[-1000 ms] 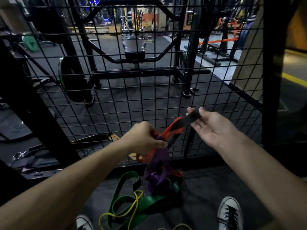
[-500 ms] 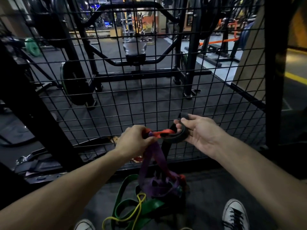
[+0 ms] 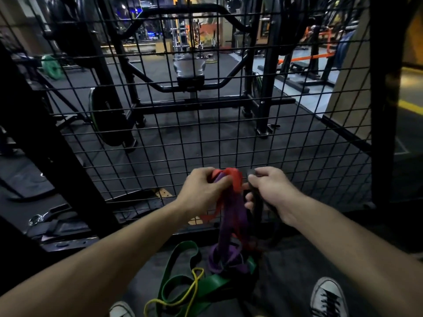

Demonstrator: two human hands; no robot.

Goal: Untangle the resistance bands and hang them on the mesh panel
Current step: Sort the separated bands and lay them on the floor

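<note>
**Resistance bands held in a tangle before the mesh panel**

Resistance bands were found bunched together, part lifted in both hands and part trailing to the floor. The mesh panel [image 3: 160, 138], a black wire grid, stood upright directly ahead of the person and bore no band. Beyond it stood a black rack frame [image 3: 190, 104] with a weight plate [image 3: 107, 120] at its left. On the dark floor [image 3: 286, 277] lay the green band [image 3: 183, 266], looped wide, with the thin yellow band [image 3: 194, 287] crossing it. The purple band [image 3: 231, 225] hung from the left hand down into the heap on the floor, touching the green band. The red band [image 3: 233, 181] was bunched at the top, between the hands. The black band [image 3: 256, 207] hung just right of the purple one. The left hand [image 3: 203, 191] had its fingers curled round the red and purple bands. The right hand [image 3: 272, 191] had its fingers clenched round the black band. Two white sneakers [image 3: 327, 298] showed at the bottom edge.
</note>
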